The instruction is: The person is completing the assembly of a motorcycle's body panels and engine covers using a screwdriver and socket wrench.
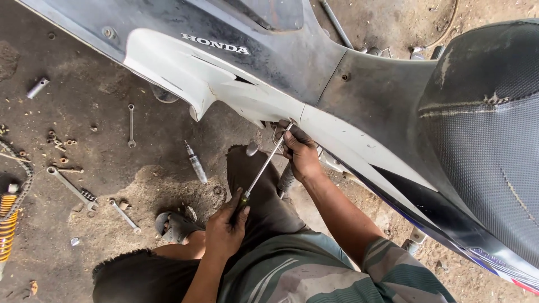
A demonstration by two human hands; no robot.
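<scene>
— Where are we looking in from?
— A roadside repair workshop: spanners (131, 125) are lying scattered over the oily dirt floor (106, 151), a yellow spring (7, 227) is sitting beside a motorbike's white panel (224, 84).

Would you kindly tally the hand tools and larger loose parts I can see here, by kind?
Screwdrivers: 1, in the left hand, its tip steadied by the right hand at the white panel
Wrenches on the ground: 3
Yellow coil springs: 1
Metal cylinders: 2
Total: 7
</scene>
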